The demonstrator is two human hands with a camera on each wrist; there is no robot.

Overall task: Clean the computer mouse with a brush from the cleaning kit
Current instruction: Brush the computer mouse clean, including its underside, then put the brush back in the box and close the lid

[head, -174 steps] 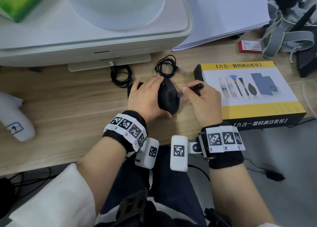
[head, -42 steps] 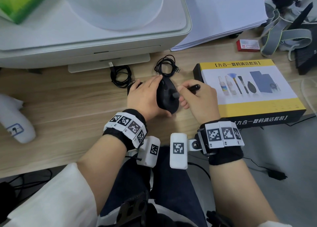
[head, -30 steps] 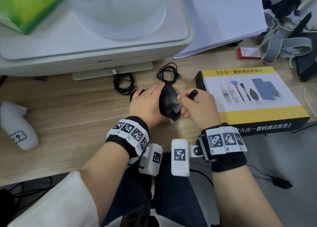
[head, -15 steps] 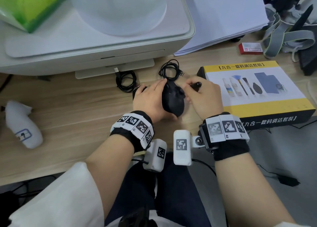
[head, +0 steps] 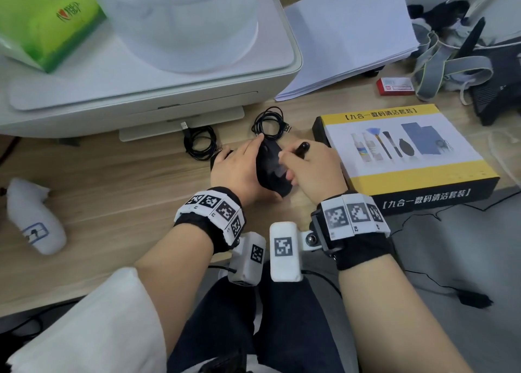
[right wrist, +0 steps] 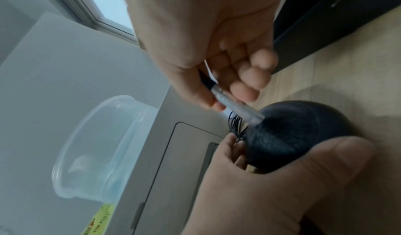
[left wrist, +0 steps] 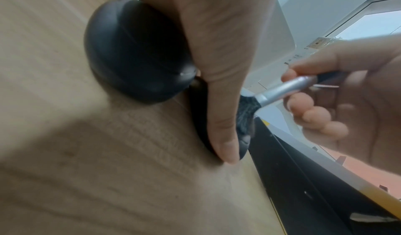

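While left hand grips mouse, right hand pinches brush beside kit box w/ Chinese label.

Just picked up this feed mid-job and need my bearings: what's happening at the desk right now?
A person is brushing a black computer mouse. The left hand grips the mouse and holds it tipped on its side on the wooden desk. The right hand pinches a small brush by its handle, with the dark bristles pressed against the mouse. The cleaning kit box lies shut just to the right, and two coiled cables sit behind the hands, in front of a white printer.
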